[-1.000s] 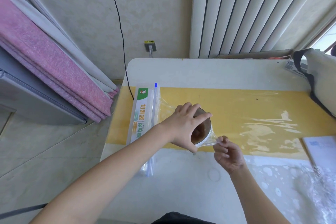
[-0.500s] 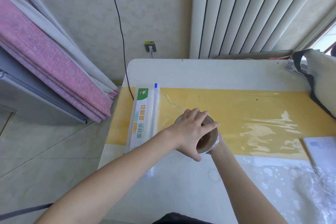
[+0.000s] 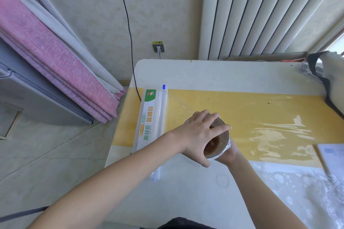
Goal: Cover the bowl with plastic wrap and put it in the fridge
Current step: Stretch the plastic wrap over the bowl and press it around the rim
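a white table (image 3: 186, 188) with a yellow mat (image 3: 214, 104) is set against a beige wall, beside striped blinds. near the mat's front edge a bowl (image 3: 224, 136) of brown liquid is gripped from above by the left hand (image 3: 199, 136), fingers spread over the rim. the right hand (image 3: 228, 156) is cupped under the bowl's near side, pressed against clear plastic wrap (image 3: 226, 149) bunched there. a wrap dispenser box (image 3: 149, 121) is laid just left of the bowl. a grey fridge (image 3: 37, 98) is seen at far left.
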The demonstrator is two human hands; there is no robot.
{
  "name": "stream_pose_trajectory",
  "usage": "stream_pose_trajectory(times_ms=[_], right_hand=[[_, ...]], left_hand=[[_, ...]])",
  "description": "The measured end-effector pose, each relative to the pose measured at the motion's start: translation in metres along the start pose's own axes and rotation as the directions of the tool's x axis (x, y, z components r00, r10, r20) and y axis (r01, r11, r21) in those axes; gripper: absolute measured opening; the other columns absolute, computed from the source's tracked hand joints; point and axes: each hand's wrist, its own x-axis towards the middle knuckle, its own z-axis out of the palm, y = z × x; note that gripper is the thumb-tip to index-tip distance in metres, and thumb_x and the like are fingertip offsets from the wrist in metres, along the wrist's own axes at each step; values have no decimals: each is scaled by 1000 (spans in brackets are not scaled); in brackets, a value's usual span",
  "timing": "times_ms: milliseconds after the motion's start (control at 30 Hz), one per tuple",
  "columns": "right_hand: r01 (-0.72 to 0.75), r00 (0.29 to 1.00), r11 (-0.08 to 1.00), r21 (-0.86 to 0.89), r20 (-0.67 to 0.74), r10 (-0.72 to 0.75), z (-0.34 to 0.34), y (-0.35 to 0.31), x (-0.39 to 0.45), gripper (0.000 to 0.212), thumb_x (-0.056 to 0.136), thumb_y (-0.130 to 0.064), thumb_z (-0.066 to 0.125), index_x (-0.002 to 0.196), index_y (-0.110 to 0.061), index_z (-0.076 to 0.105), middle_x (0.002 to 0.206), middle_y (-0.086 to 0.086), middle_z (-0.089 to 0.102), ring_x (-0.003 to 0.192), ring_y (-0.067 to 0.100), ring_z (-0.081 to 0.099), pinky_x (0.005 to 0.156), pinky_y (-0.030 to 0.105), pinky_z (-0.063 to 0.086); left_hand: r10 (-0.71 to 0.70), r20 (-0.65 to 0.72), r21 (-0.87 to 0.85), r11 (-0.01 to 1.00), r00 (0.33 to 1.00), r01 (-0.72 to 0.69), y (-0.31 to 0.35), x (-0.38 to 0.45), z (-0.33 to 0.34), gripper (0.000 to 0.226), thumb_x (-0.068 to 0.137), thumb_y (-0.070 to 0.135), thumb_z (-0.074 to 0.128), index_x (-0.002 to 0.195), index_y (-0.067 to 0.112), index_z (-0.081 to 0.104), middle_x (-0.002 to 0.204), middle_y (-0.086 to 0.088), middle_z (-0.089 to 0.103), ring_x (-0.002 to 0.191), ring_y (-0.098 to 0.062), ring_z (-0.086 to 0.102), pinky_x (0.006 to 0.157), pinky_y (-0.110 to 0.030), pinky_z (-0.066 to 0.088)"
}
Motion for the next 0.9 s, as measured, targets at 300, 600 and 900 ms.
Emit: stream_pose_trajectory(times_ms=[300, 600, 900], right_hand=[[-177, 973, 903, -391, 71, 221, 38, -2, -17, 70, 38, -37, 95, 102, -14, 74, 106, 15, 63, 99, 28, 65, 93, 45, 43], [242, 716, 969, 49, -683, -144, -19, 16, -20, 43, 94, -13, 28, 123, -8, 59, 110, 6, 62, 98, 20, 61, 80, 23, 45], [315, 917, 938, 144, -301, -262, 42, 18, -34, 42, 98, -29, 32, 106, -11, 70, 99, 12, 71, 100, 28, 66, 89, 41, 46]], left_hand=[[6, 14, -20, 1000, 1000, -6, 0, 1, -4, 111, 53, 50, 76, 147, 28, 20, 146, -12, 21, 130, -34, 21, 110, -44, 24], [-44, 32, 121, 992, 998, 40, -7, 4, 6, 113, 51, 57, 71, 148, 31, 19, 143, -12, 26, 124, -35, 28, 104, -45, 29], [-81, 7, 122, 989, 997, 79, 0, 8, 7, 112, 47, 55, 71, 145, 32, 22, 142, -11, 26, 121, -34, 28, 102, -44, 29]])
